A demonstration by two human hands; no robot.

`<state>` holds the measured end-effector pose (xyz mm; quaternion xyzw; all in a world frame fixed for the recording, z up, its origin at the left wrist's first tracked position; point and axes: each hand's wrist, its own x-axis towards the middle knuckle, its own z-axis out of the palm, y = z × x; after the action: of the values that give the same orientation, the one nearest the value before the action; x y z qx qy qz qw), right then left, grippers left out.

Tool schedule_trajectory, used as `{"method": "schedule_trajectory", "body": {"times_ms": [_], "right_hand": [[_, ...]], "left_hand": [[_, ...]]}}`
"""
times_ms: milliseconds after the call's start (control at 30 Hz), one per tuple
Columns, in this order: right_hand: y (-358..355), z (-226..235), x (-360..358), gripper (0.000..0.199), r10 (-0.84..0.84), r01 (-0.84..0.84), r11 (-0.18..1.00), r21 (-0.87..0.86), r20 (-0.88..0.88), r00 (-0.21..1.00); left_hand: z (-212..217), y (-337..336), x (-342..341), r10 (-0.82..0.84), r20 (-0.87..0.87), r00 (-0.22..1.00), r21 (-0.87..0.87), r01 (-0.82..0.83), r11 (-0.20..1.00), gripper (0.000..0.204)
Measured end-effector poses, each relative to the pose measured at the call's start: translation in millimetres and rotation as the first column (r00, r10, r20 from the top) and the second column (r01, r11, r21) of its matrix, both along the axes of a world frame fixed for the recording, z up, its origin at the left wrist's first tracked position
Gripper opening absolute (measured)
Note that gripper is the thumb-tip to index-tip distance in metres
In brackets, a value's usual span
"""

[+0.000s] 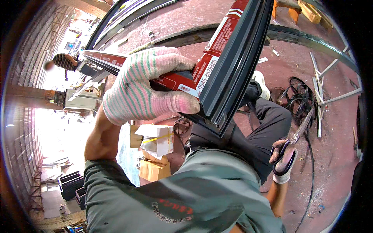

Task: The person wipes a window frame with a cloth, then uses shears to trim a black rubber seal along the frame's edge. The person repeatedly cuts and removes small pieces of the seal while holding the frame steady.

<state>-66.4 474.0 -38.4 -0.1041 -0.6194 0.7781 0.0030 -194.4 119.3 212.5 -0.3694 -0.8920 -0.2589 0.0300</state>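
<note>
My left hand (143, 85), in a white knit glove with green and pink stripes, grips the corner of a dark metal window frame (237, 73). Its thumb and fingers close round one bar near the corner. Red and white printed protective tape (223, 37) covers parts of the frame's faces. One bar runs upward out of view, the other off to the left. Lower right, beside my knee, my gloved right hand (286, 159) is closed round the dark handles of a pair of scissors (301, 130). Their blades point up and away from the frame.
A tangle of black strip or cable (301, 97) lies on the reddish floor, near a pale metal stand (319, 87). Cardboard boxes (154, 170) sit at left of my legs. Another person (64, 61) stands far left. Wooden blocks (311, 12) lie far right.
</note>
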Motion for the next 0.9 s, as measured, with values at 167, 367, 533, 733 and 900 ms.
{"method": "schedule_trajectory", "body": {"times_ms": [167, 367, 533, 733, 900], "right_hand": [[4.2, -6.8, -2.7, 0.074, 0.046, -0.046, 0.999, 0.001, 0.005, 0.999], [6.5, -13.8, -5.0, 0.075, 0.025, -0.025, 1.0, -0.002, -0.005, 1.0], [6.0, -13.0, -5.5, 0.076, 0.004, -0.004, 1.0, -0.001, 0.028, 1.0], [8.8, -16.2, -5.3, 0.076, 0.031, -0.031, 1.0, 0.001, 0.016, 0.999], [3.6, -13.9, -6.2, 0.073, 0.023, -0.023, 1.0, -0.009, -0.005, 1.0]], "left_hand": [[2.3, -2.7, -1.0, -0.042, 0.001, 0.999, -0.024, 0.042, 0.999, 0.063], [1.2, -9.6, -2.8, -0.074, 0.007, 0.997, -0.022, 0.075, 0.997, 0.063], [7.1, -5.8, -2.2, -0.076, 0.024, 0.997, -0.097, 0.077, 0.992, 0.064], [11.1, 1.0, -1.4, -0.001, 0.03, 1.0, -0.144, 0.005, 0.99, 0.064], [14.8, 8.0, 4.3, 0.041, 0.015, 0.999, -0.167, -0.038, 0.985, 0.062]]}}
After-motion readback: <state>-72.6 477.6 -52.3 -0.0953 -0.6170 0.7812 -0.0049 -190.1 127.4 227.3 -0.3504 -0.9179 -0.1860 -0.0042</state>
